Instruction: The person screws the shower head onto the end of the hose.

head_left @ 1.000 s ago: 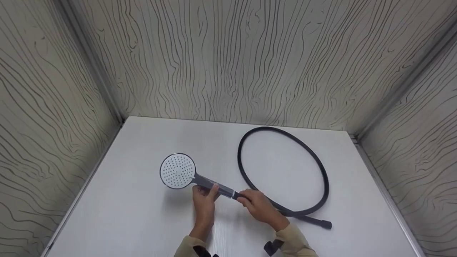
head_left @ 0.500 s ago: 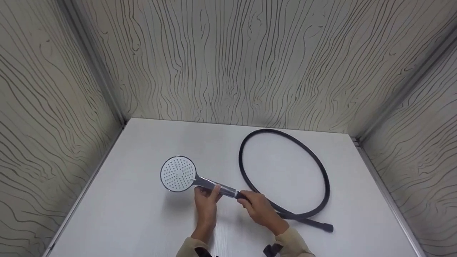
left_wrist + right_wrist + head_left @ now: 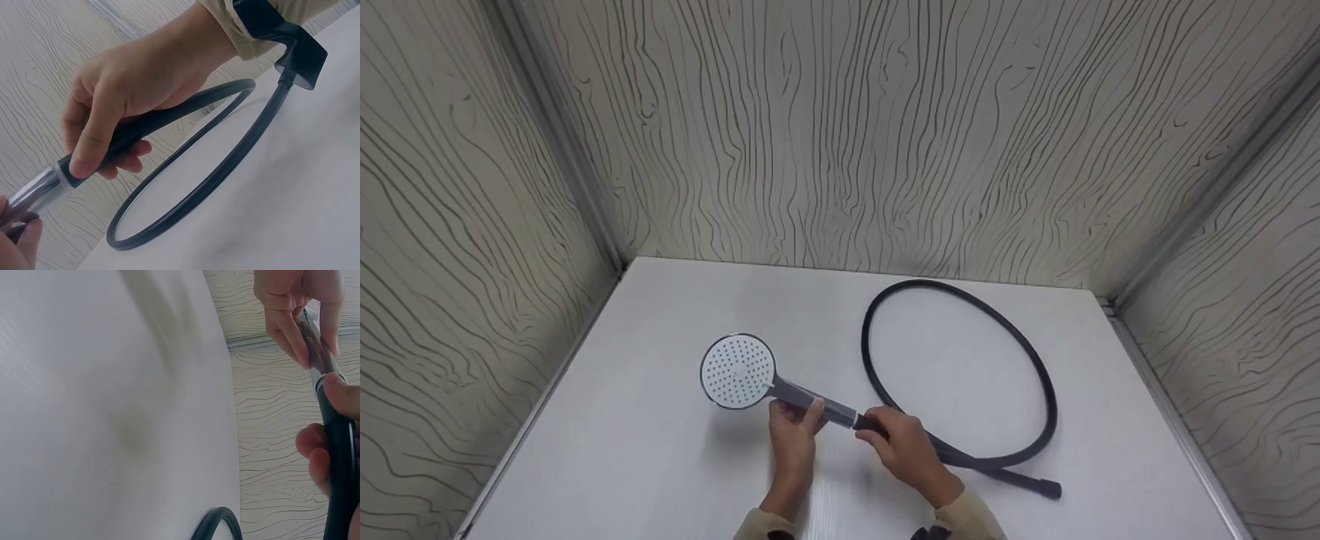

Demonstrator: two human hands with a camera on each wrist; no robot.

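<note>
A handheld shower head (image 3: 738, 371) with a round white nozzle face is held above the table, face up. My left hand (image 3: 793, 444) grips its grey, shiny handle (image 3: 802, 397) from below, thumb on top. On the right, my right hand (image 3: 909, 448) holds the end of a black shower hose (image 3: 873, 425) against the handle's base. In the left wrist view that hose end (image 3: 132, 132) meets the chrome collar (image 3: 42, 188); how far it is threaded cannot be seen. My right thumb (image 3: 340, 391) lies at the joint in the right wrist view.
The hose's loop (image 3: 1046, 375) lies on the white table (image 3: 645, 450) to the right. Its free end, with a black connector (image 3: 1048, 489), points to the front right. Patterned walls (image 3: 840, 135) stand at the back and both sides.
The scene sits slightly lower in the head view. Both hands keep hold of the handle and hose; the right fingers have shifted a little around the hose end.
</note>
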